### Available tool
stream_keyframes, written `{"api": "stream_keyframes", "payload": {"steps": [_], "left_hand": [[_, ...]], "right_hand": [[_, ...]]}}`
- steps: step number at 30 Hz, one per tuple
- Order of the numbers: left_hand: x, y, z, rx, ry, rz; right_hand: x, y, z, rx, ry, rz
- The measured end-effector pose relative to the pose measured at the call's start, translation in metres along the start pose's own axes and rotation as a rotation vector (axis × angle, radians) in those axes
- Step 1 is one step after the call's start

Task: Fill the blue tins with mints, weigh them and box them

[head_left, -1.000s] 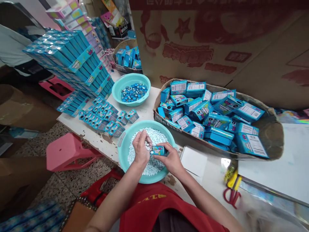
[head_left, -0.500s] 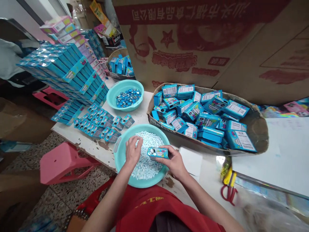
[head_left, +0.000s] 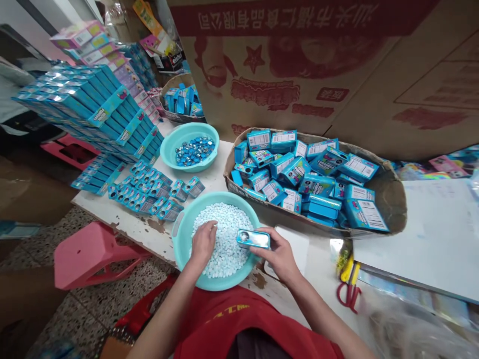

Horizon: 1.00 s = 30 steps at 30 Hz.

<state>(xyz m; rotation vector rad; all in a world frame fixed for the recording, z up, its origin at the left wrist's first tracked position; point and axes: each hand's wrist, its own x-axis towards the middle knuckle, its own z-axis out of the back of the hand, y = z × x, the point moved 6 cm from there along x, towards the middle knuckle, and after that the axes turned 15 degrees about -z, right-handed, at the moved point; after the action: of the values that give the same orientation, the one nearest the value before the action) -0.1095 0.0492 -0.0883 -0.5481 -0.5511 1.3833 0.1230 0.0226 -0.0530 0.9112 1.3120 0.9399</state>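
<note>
My right hand (head_left: 279, 254) holds a small blue candy tin (head_left: 254, 239) over the right side of a turquoise basin (head_left: 179, 249). The tin lies level, its shiny narrow face upward, with a round hole at the left end. White and pale blue candies (head_left: 228, 244) fill the middle of the basin. Just left of the tin, my left hand (head_left: 203, 245) is low over the candies with its fingers curled in; whatever they hold is hidden by the hand.
A cardboard tray (head_left: 396, 209) of blue tins stands behind the basin. Left are rows of upright tins (head_left: 144, 187), a smaller basin (head_left: 168, 149) of blue lids and stacked display boxes (head_left: 90, 104). Scissors (head_left: 350, 289) lie right; a pink stool (head_left: 86, 254) stands left below the table.
The tin in my right hand has moved slightly right and turned, so its shiny face now shows instead of the printed one. My left hand has dipped a little lower, fingers more curled.
</note>
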Motion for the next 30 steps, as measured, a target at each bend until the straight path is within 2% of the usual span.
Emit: {"api": "stream_keyframes", "payload": {"steps": [3, 6, 9, 12, 14, 16, 18, 19, 21, 23, 25, 27, 28, 30], "left_hand": [[-0.016, 0.019, -0.009, 0.396, 0.194, 0.051], [-0.034, 0.030, -0.022, 0.539, 0.315, 0.201], [-0.044, 0.022, -0.039, 0.494, 0.316, 0.252], [-0.044, 0.005, -0.055, 0.406, 0.289, 0.195], [-0.039, -0.007, -0.065, 0.370, 0.276, 0.109], [-0.032, -0.016, -0.073, 0.332, 0.261, 0.029], [-0.023, -0.020, -0.076, 0.275, 0.235, -0.013], [-0.017, -0.020, -0.077, 0.224, 0.209, -0.017], [-0.008, -0.016, -0.074, 0.045, 0.132, 0.026], [-0.002, -0.006, -0.071, -0.253, 0.061, 0.161], [-0.005, 0.007, -0.072, -0.612, 0.014, 0.386], [-0.010, 0.013, -0.070, -0.949, -0.029, 0.572], [-0.012, 0.014, -0.066, -1.071, -0.054, 0.616], [-0.013, 0.013, -0.052, -1.231, -0.095, 0.637]], "right_hand": [[-0.014, -0.009, 0.046, 0.016, -0.193, 0.013], [-0.023, -0.031, 0.083, -0.009, -0.389, -0.008], [-0.024, -0.058, 0.097, -0.075, -0.498, -0.023], [-0.024, -0.072, 0.093, -0.141, -0.499, -0.039], [-0.026, -0.057, 0.094, -0.237, -0.529, 0.044], [-0.023, -0.022, 0.104, -0.364, -0.605, 0.212], [-0.008, 0.023, 0.118, -0.490, -0.689, 0.399], [0.007, 0.043, 0.126, -0.569, -0.725, 0.458], [0.049, 0.073, 0.138, -0.748, -0.728, 0.480], [0.098, 0.086, 0.149, -0.926, -0.696, 0.356], [0.138, 0.082, 0.159, -1.084, -0.637, 0.144], [0.155, 0.076, 0.167, -1.159, -0.584, 0.025], [0.154, 0.076, 0.171, -1.142, -0.580, 0.032], [0.133, 0.083, 0.182, -0.970, -0.630, 0.148]]}}
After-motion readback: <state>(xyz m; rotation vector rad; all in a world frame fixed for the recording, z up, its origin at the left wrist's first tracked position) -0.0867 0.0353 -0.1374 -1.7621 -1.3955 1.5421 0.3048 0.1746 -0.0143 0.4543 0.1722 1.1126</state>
